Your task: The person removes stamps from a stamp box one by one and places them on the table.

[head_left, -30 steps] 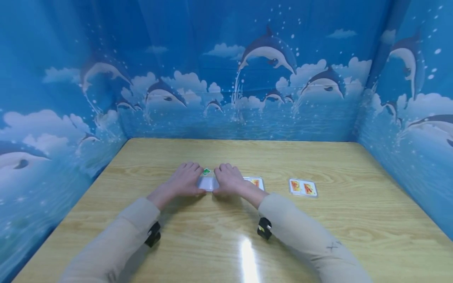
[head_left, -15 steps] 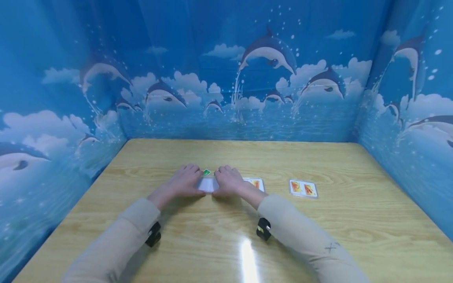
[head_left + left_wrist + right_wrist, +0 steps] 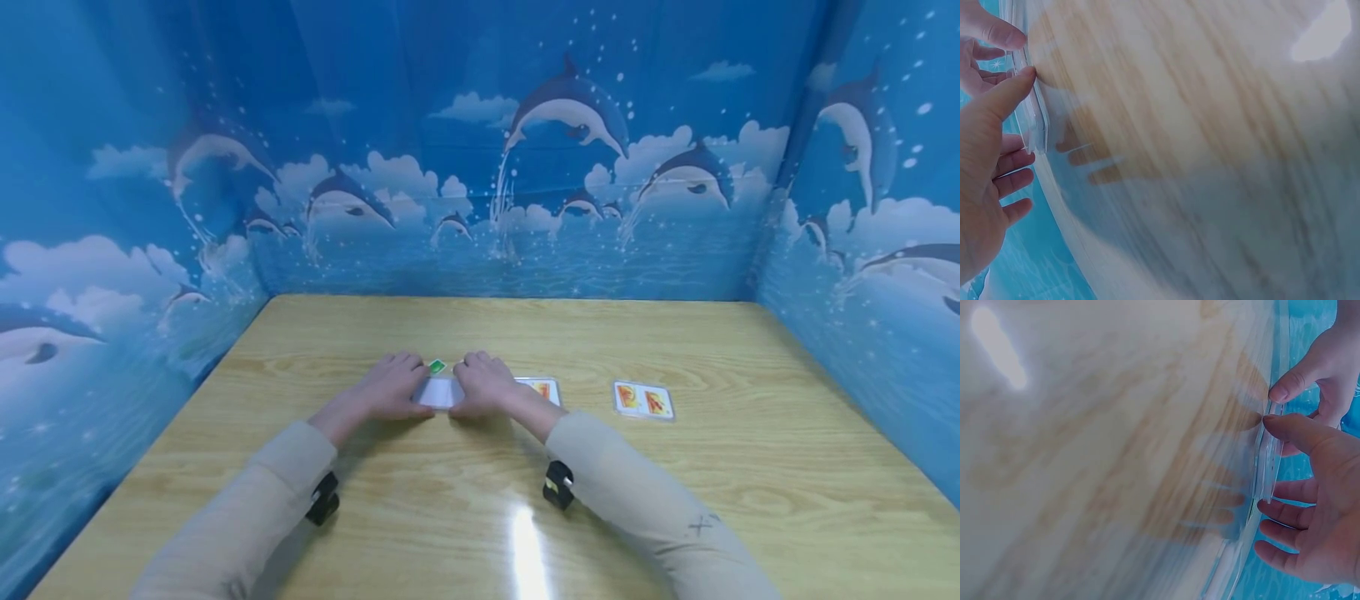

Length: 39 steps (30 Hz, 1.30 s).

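Left hand (image 3: 388,388), clear case (image 3: 441,392) and right hand (image 3: 483,386) in a row.
The left hand grips the case's left end, thumb along the near edge; the case spans the gap, a green tile (image 3: 437,366) just beyond; the right hand grips the other end, its wrist partly hiding a card (image 3: 542,389); another card (image 3: 643,401) lies farther right.
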{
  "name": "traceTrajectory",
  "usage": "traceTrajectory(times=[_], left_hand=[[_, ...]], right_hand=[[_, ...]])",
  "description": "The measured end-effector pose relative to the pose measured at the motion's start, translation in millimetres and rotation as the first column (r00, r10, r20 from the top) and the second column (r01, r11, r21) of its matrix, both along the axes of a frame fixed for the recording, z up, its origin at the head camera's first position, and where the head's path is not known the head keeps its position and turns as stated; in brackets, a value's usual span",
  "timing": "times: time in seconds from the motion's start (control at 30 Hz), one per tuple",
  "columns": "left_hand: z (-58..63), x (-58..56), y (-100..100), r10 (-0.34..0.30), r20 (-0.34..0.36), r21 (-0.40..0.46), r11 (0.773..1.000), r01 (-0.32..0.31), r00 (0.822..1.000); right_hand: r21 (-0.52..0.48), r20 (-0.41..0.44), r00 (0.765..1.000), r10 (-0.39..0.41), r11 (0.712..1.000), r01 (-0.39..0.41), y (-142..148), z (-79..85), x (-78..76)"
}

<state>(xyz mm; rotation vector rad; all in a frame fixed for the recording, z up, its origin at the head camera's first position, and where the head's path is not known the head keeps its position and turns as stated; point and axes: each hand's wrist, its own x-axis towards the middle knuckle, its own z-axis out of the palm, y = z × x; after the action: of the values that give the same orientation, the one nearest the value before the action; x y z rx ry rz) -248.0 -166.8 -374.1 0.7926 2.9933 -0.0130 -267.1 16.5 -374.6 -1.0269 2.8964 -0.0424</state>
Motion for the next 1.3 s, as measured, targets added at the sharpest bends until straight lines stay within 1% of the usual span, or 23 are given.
traceTrajectory(times=[0.17, 0.47, 0.7, 1.0, 1.23, 1.3], left_hand=[[-0.2, -0.6, -2.1, -0.006, 0.008, 0.009, 1.000, 0.006, 1.000], [-0.7, -1.3, -4.9, 0.001, 0.049, 0.023, 1.000, -0.003, 0.999], [-1.7, -2.4, -5.3, 0.011, 0.071, 0.009, 1.000, -0.012, 0.997], [-1.5, -3.2, -6.9, -0.009, 0.065, 0.017, 1.000, 0.008, 0.998], [-0.8, -4.7, -6.4, 0.011, 0.092, 0.002, 1.000, -0.011, 0.996], [-0.6, -4.8, -6.3, 0.006, 0.093, 0.001, 1.000, -0.006, 0.996]], right_hand=[[-0.009, 0.008, 1.000, 0.002, 1.000, -0.002, -1.4, 1.3, -0.8], [-0.016, 0.047, 0.999, -0.007, 1.000, 0.008, -2.4, 1.9, -1.9], [-0.030, 0.071, 0.997, -0.002, 1.000, 0.004, -2.3, 3.4, -3.0], [-0.039, 0.094, 0.996, 0.012, 0.999, -0.008, -1.9, 2.6, -4.4], [-0.032, 0.089, 0.996, 0.013, 0.999, -0.010, -1.9, 2.5, -5.2], [-0.023, 0.088, 0.996, 0.013, 1.000, -0.011, -1.8, 2.6, -5.2]])
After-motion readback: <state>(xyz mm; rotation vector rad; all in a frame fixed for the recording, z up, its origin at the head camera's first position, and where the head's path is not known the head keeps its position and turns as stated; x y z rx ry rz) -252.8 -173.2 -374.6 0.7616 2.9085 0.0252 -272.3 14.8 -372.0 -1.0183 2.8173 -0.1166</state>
